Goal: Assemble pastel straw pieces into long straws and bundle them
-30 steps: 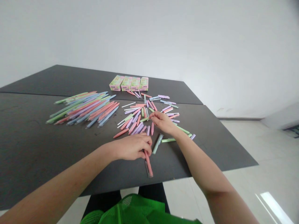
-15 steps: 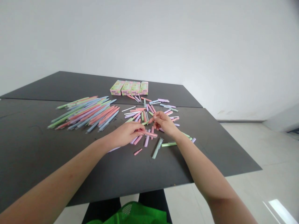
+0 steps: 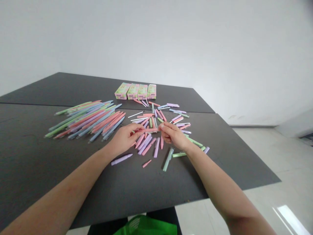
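Observation:
My left hand (image 3: pixel 126 137) is closed around a pink pen barrel (image 3: pixel 149 130) that points right, above the scattered pen parts. My right hand (image 3: pixel 172 133) is in a pinch at the barrel's right end; whatever its fingertips hold is too small to make out. Under and around both hands lie loose pen parts in pink, purple and green, with thin white refills (image 3: pixel 135 114) among them. Nearer to me are a purple pen part (image 3: pixel 121 159), a short pink piece (image 3: pixel 147 163) and a grey-green barrel with a clip (image 3: pixel 168 159).
A heap of whole pens (image 3: pixel 85 120) in pink, blue, green and purple lies to the left. Several small pink-and-green boxes (image 3: pixel 133 91) stand in a row at the back. The dark table (image 3: pixel 117 192) ends close to my body, with a wall behind it.
The pink barrel in my left hand has risen from the lower right toward my right fingertips. My right hand has come back toward me and now meets the barrel's end. The view has shifted slightly.

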{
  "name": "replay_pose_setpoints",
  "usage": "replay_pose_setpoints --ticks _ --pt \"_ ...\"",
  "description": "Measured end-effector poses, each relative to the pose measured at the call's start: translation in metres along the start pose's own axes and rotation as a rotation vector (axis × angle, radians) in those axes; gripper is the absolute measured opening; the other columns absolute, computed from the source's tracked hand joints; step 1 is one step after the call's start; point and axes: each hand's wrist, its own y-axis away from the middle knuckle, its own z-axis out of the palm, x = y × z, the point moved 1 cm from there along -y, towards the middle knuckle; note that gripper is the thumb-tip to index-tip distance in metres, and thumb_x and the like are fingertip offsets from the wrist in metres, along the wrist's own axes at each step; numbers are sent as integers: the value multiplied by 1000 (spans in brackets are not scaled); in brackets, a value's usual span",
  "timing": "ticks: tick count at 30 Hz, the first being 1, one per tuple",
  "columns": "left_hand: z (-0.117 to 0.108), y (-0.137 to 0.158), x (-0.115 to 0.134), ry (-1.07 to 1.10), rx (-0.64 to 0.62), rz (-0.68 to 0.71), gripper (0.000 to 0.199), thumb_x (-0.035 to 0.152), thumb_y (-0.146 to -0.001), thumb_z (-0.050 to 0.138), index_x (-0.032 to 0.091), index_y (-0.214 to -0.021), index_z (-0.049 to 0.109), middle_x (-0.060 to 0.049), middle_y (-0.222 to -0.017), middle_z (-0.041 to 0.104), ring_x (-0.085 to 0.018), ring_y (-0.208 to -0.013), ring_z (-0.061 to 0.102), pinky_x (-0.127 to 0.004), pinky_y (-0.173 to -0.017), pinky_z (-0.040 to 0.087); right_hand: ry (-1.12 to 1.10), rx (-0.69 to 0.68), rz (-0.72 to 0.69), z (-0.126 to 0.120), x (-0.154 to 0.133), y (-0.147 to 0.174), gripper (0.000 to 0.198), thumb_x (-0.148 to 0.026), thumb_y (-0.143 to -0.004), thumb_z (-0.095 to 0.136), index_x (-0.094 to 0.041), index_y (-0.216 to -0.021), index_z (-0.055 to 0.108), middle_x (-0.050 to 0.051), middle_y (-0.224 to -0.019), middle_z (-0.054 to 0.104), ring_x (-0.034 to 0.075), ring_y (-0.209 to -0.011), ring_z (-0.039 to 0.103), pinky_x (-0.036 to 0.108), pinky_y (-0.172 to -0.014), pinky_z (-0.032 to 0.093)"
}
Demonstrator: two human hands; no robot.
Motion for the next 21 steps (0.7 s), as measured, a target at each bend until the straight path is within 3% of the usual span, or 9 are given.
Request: replay_pose_setpoints --ticks 7,15,21 --pt "0 4 0 -49 -29 54 23 31 -90 50 18 -96 68 -4 -96 70 -17 -82 61 -26 -77 44 32 -120 -36 0 14 -2 31 -48 -86 58 -19 -80 50 -10 -51 30 6 -41 26 19 -40 22" --pt "-4 6 -1 -57 -49 84 26 33 -91 48 19 -98 69 -4 -93 69 -17 -84 62 -26 -77 44 159 -130 -101 1 15 -1 31 -49 -90 53 -19 -85 51 -9 -52 36 7 -43 33 21 -44 32" --pt "-2 6 -3 18 -48 15 27 36 -88 50 19 -96 69 -5 -93 70 -19 -84 62 -27 -76 46 113 -130 -72 1 13 0 31 -49 -90 52 -18 -89 53 -9 -53 34 7 -44 32 21 -43 30"
